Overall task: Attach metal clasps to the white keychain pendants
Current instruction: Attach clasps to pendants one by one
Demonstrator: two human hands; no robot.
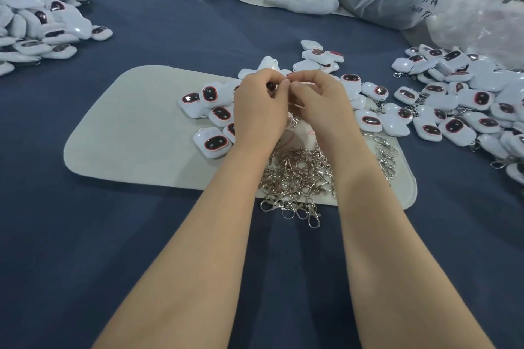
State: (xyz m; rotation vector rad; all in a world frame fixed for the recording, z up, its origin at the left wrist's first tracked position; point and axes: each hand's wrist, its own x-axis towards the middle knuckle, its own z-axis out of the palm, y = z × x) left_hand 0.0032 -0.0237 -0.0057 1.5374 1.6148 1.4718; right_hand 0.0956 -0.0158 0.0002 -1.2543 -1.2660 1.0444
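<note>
Hands are held together above the grey mat: the left hand and the right hand are curled tight, and a white pendant is pinched between their touching fingertips, mostly hidden. A heap of metal clasps is spread on the mat under the wrists, nearer the person, and more loose pendants are piled beside both hands.

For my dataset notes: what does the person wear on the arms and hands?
Nothing visible. The left hand and right hand are bare, without gloves. Both forearms are uncovered down to the picture's edge: no sleeve, watch or bracelet shows, and no ring can be seen.
</note>
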